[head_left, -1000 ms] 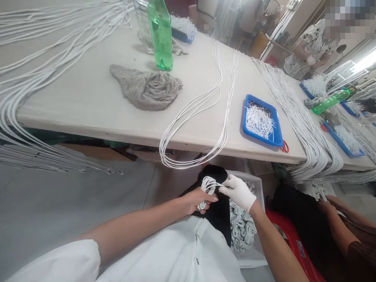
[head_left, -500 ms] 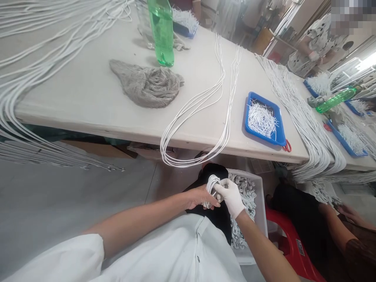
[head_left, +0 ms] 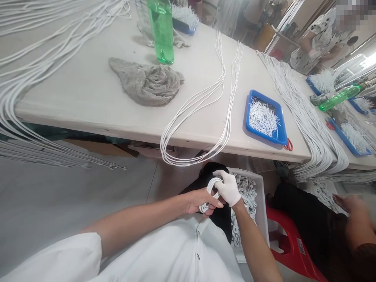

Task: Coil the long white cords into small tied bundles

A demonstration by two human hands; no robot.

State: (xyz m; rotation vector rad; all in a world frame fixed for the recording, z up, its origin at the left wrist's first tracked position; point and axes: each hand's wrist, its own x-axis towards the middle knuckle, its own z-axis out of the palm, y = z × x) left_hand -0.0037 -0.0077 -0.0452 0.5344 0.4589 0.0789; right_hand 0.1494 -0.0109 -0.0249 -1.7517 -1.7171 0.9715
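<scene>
A small looped coil of white cord [head_left: 212, 188] is held over my lap. My left hand [head_left: 201, 200], bare, is closed round the coil's lower part, with its thumb across the front. My right hand [head_left: 230, 188], in a white glove, grips the upper right side of the coil, its fingers curled over the top; its fingertips are partly hidden. Just right of my lap, a white bin [head_left: 260, 196] holds many bundled cords [head_left: 246, 192]. Several long white cords [head_left: 188, 103] lie looped on the table and hang over its edge in front of me.
On the white table [head_left: 102, 90] are a grey cloth [head_left: 149, 84], a green bottle [head_left: 163, 35] and a blue tray [head_left: 283, 121] of cord offcuts, with red-handled scissors [head_left: 289, 144] beside it. A seated person's arm [head_left: 357, 219] and a red stool [head_left: 290, 243] are at right.
My right hand has shifted up over the top of the coil, its fingers lifting away from the coil's middle. The left hand keeps its hold. The neighbour's arm has moved.
</scene>
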